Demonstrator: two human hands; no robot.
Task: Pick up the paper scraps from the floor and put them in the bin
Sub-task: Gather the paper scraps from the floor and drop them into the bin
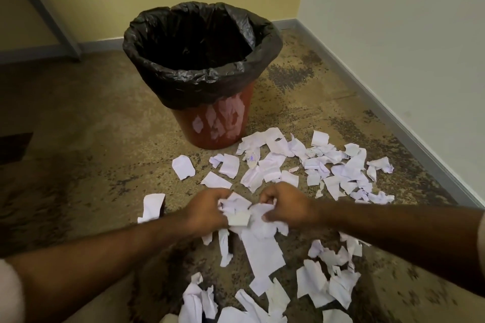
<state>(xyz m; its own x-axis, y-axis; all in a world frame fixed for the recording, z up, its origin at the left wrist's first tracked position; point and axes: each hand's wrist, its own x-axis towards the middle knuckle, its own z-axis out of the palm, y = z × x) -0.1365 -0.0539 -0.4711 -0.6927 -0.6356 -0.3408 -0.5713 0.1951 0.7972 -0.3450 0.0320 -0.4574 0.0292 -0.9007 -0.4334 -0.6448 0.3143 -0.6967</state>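
left hand [207,211], right hand [290,208] gripping paper scraps [242,208], writing illegible

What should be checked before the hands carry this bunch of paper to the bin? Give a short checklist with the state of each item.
1. Left hand grips the bunch of scraps: ok.
2. Right hand grips the same bunch: ok.
3. No pieces hanging loose below the hands: not ok, strips dangle.
4. Bin upright, mouth open, black liner folded over the rim: ok.
5. Room left inside the bin: cannot tell, the interior is dark.
6. Floor cleared: not ok, many scraps remain.
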